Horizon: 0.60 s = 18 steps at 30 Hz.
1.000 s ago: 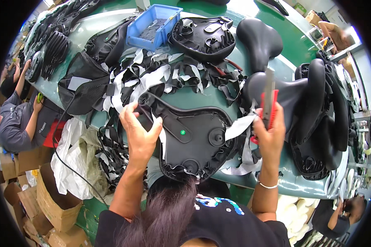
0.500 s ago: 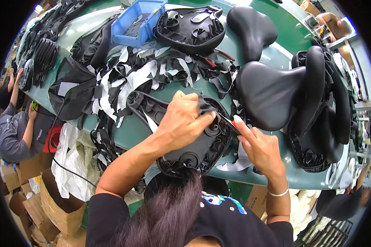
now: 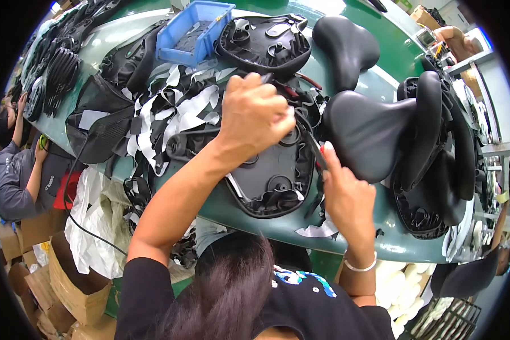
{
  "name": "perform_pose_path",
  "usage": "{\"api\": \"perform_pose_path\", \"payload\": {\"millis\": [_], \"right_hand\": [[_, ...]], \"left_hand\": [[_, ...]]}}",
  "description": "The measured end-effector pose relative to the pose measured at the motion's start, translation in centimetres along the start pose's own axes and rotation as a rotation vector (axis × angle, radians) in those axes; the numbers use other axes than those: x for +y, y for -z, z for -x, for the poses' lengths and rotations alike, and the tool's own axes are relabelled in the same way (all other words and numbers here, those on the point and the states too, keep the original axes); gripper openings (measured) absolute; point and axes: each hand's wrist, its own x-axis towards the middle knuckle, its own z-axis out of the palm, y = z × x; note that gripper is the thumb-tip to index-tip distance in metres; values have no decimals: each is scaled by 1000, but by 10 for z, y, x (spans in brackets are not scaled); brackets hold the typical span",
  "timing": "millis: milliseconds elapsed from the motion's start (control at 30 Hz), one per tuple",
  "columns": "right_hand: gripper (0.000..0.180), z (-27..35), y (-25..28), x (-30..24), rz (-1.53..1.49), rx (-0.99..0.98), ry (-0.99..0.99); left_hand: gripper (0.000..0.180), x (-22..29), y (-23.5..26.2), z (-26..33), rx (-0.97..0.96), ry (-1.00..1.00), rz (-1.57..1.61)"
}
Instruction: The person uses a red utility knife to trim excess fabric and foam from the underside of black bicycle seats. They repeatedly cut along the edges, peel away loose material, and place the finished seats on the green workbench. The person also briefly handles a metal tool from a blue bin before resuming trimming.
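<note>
A bicycle saddle (image 3: 255,190) lies upside down at the table's near edge, its black plastic base showing and the cover gathered round its rim. Over its far side, my left hand (image 3: 255,113) is a closed fist with a strip of black cover material (image 3: 268,77) poking out above it. On the saddle's right side my right hand (image 3: 348,198) grips a slim cutting tool (image 3: 317,150) with a red handle, its dark blade against the saddle's edge. Whether it is a knife or scissors I cannot tell.
Black and white offcuts (image 3: 178,122) heap beyond the saddle. A blue bin (image 3: 190,34), another upturned saddle (image 3: 263,42) and finished black saddles (image 3: 360,130) stand behind and to the right. A black cable (image 3: 90,226) hangs at left, near a co-worker (image 3: 20,175).
My left fist has moved up and away from me, pulling the cover material. The saddle has turned and shifted away from my body. The cutting tool has moved slightly away from me.
</note>
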Motion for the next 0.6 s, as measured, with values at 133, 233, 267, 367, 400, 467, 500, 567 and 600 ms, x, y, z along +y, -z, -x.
{"api": "perform_pose_path", "payload": {"millis": [133,233,267,367,400,467,500,567,600], "right_hand": [[49,27,1,-11,34,-58,-4],[46,3,7,8,108,3,151],[45,-18,10,21,160,6,203],[45,-68,28,45,174,-103,422],[45,-77,26,46,137,-133,512],[44,-86,26,40,151,-194,614],[43,-87,28,39,208,-226,622],[43,-78,36,50,268,-229,620],[44,-68,41,49,284,-238,553]], "left_hand": [[30,-21,4,0,279,677,655],[41,-35,24,19,138,985,1171],[44,-25,29,27,172,1044,1333],[51,22,49,68,106,1024,1465],[53,26,58,83,-3,903,1248],[55,17,92,93,-172,596,1142],[58,10,106,86,-180,361,1062],[50,-14,134,77,47,321,1217],[44,-25,152,76,214,385,1314]]}}
